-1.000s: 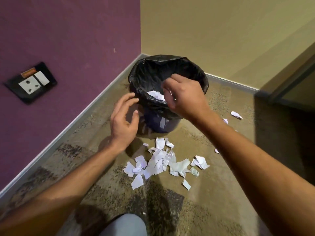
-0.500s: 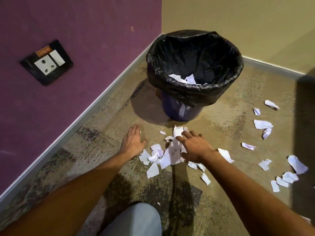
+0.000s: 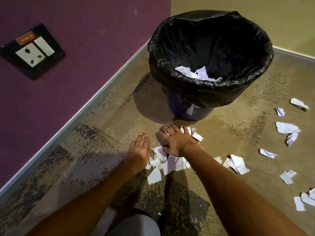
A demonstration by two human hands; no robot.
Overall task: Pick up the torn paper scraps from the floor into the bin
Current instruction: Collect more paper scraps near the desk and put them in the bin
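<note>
Head cam: L hand (image 3: 139, 149) flat, R hand (image 3: 176, 142) spread on paper scraps (image 3: 167, 163); no legible text.

The bin (image 3: 189, 108) looks like dark smooth plastic, and its liner bag (image 3: 211, 43) is thin black plastic, glossy and much wrinkled. The scraps (image 3: 172, 163) are white paper, matt, with torn rough edges and creases; some lie inside the bag. The floor (image 3: 238, 130) is a mottled, speckled surface with a dull finish. The purple wall (image 3: 85, 48) on the left is matt paint. The socket plate (image 3: 33, 51) looks like smooth plastic.
</note>
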